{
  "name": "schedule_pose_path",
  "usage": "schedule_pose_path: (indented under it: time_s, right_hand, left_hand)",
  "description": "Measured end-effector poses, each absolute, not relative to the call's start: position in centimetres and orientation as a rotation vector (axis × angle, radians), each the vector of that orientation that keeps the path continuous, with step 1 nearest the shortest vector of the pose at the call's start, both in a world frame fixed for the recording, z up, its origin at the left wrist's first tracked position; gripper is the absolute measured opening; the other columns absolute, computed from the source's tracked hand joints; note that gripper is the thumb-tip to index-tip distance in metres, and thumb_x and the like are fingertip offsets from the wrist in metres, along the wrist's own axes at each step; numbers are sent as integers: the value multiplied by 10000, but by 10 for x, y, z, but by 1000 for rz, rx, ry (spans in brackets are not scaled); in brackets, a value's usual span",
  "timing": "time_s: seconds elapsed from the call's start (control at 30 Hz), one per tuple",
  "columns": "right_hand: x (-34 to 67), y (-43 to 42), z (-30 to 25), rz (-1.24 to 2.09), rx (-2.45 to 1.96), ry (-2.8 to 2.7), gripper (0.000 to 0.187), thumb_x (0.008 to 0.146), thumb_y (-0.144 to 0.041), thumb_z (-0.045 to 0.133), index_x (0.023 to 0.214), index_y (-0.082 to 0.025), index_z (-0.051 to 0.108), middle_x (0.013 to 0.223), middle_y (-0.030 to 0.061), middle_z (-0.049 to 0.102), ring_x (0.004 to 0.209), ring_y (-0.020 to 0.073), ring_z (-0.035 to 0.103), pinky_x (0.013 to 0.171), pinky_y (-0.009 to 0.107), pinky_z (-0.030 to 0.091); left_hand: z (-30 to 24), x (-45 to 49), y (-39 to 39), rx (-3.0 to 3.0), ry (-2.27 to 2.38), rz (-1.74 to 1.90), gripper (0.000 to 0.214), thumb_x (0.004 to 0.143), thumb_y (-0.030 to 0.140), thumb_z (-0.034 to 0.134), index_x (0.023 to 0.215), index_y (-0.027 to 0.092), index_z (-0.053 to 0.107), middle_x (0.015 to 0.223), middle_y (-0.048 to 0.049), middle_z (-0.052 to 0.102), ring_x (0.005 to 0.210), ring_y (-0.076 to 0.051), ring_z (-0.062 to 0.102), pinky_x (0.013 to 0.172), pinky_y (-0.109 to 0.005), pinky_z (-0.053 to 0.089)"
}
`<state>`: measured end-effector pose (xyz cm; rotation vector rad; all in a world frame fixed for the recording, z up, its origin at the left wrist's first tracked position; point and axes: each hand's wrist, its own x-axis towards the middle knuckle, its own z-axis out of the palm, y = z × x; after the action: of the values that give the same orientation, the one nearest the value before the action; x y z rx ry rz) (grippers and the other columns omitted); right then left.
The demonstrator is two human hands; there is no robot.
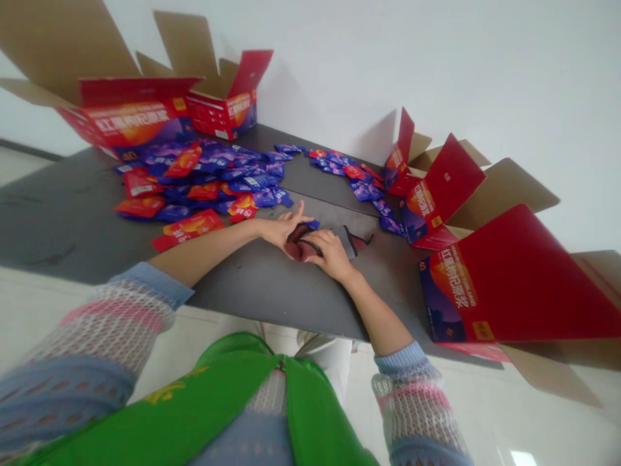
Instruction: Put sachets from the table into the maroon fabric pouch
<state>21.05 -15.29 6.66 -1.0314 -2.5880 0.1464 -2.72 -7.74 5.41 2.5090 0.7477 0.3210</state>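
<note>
Over the middle of the grey table, my two hands are close together on a small item (349, 241) with grey, dark red and black parts; I cannot make out its kind. My left hand (285, 230) is at its left end, index finger raised and the other fingers partly hidden. Curled over its top is my right hand (330, 254), gripping it from the right. The grey and black end sticks out to the right of that hand. A bit of a blue packet (312, 224) shows just behind the hands.
A heap of blue and red packets (218, 175) lies at the left, before open cardboard boxes (140, 123). More packets (334, 162) trail along the back toward open red boxes (439, 194) on the right. A white wall (339, 65) stands behind the table (262, 285).
</note>
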Motion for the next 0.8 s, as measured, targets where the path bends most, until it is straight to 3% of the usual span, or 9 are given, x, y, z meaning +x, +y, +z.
schedule_pose_path:
  time_s: [0.23, 0.33, 0.4, 0.47, 0.63, 0.8]
  right_hand:
    - [212, -149, 71, -49, -1331, -2540, 444, 990, -492, 555, 1366, -267, 623, 1343, 103, 639, 1233, 267, 515, 922, 382, 404]
    - [218, -142, 71, -140, -1552, -2427, 398, 1012, -283, 491, 1391, -322, 604, 1351, 89, 627, 1250, 280, 487, 918, 410, 407]
    - [226, -137, 70, -168, -1639, -2328, 502, 977, -163, 421, 1410, -354, 588, 1359, 79, 618, 1248, 292, 477, 917, 431, 412]
    - [237, -134, 70, -141, -1632, -2234, 595, 908, -85, 369, 1405, -321, 594, 1366, 85, 610, 1230, 297, 487, 919, 437, 424]
    - [256, -135, 72, -87, -1352, -2011, 585, 802, -59, 352, 1274, -208, 663, 1290, 104, 641, 1201, 263, 533, 973, 408, 434]
    - [239, -148, 74, -116, -1185, -2180, 444, 961, -136, 377, 1176, -275, 740, 1300, 70, 654, 1208, 247, 528, 991, 406, 390]
  left_hand:
    - [51, -22, -81, 2493, 945, 258, 1534, 585, 735, 777, 1615, 175, -212, 1713, -206, -9, 1565, -444, -33, 1237, -525, 87]
    - [51, -22, -84, 2477, 903, 333, 1559, 626, 717, 767, 1550, 122, -339, 1701, -244, 39, 1568, -401, -106, 1239, -534, 41]
    - [53, -23, -86, 2457, 859, 373, 1582, 652, 699, 766, 1463, 93, -449, 1690, -255, 102, 1572, -353, -124, 1242, -527, 23]
    - [55, -24, -87, 2446, 810, 413, 1594, 670, 682, 767, 1376, 80, -528, 1679, -251, 161, 1582, -303, -102, 1243, -519, 18]
    - [49, -25, -85, 2440, 749, 496, 1592, 684, 658, 774, 1337, 59, -548, 1618, -250, 342, 1594, -259, 73, 1237, -508, 43]
    - [45, -21, -80, 2428, 784, 509, 1683, 591, 663, 828, 1347, 40, -541, 1569, -279, 424, 1559, -332, 221, 1218, -493, 141]
